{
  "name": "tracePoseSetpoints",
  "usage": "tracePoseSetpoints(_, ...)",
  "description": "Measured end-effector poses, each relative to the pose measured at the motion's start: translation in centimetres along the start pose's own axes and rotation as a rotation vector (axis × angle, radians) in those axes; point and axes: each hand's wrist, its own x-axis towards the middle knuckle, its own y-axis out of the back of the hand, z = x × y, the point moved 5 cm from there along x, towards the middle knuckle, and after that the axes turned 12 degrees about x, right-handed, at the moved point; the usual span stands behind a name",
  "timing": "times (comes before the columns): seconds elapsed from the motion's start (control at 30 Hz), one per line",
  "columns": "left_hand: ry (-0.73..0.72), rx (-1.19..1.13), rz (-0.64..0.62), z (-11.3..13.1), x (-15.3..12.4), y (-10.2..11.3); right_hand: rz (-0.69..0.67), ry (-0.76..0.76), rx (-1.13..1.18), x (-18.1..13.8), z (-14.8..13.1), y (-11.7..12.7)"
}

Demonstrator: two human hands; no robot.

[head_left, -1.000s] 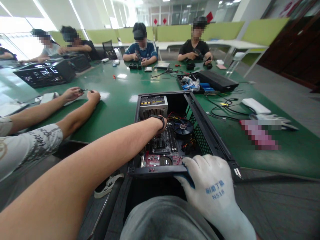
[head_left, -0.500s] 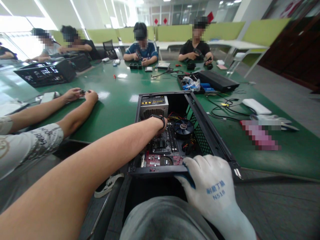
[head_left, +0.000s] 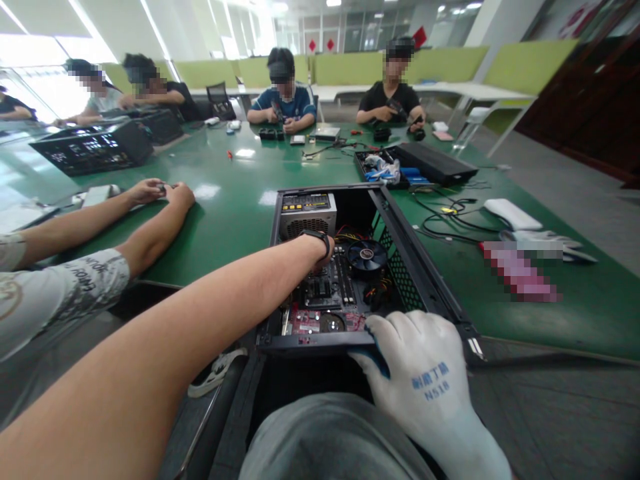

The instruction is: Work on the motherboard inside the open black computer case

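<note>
An open black computer case (head_left: 423, 260) lies on its side at the table's near edge. Inside are a power supply (head_left: 309, 212), a motherboard (head_left: 320, 290), a round cooling fan (head_left: 367, 255) and a red card (head_left: 306, 321). My bare left hand (head_left: 323, 257), with a dark band at the wrist, reaches down into the case beside the power supply. Its fingers are hidden behind the wrist and forearm. My right hand (head_left: 417, 363), in a white glove, is closed over the case's near rim, fingers inside and thumb outside.
To the left, another person's hands (head_left: 163, 191) hold a small dark piece. Cables (head_left: 445, 213), a white glove (head_left: 543, 239) and a blurred pink packet (head_left: 520, 270) lie right. A tool box (head_left: 433, 162) and another case (head_left: 90, 147) stand farther back. Several people sit around.
My two hands and the case stay in place. The person on my left has shifted their hands slightly, and the small piece shows less between their fingers.
</note>
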Motion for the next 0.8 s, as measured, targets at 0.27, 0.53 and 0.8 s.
tracePoseSetpoints(0.27,0.02,-0.101,0.022,-0.1,-0.4,0.1,0.017,0.011,0.007,0.1,-0.1,0.0)
tracePoseSetpoints(0.53,0.021,-0.09,0.025,0.1,-1.0,0.5,0.051,0.012,0.014,-0.4,-0.1,0.0)
tracePoseSetpoints(0.8,-0.041,0.036,0.014,0.2,-0.7,0.1,0.143,0.075,0.082,-1.0,0.1,0.0)
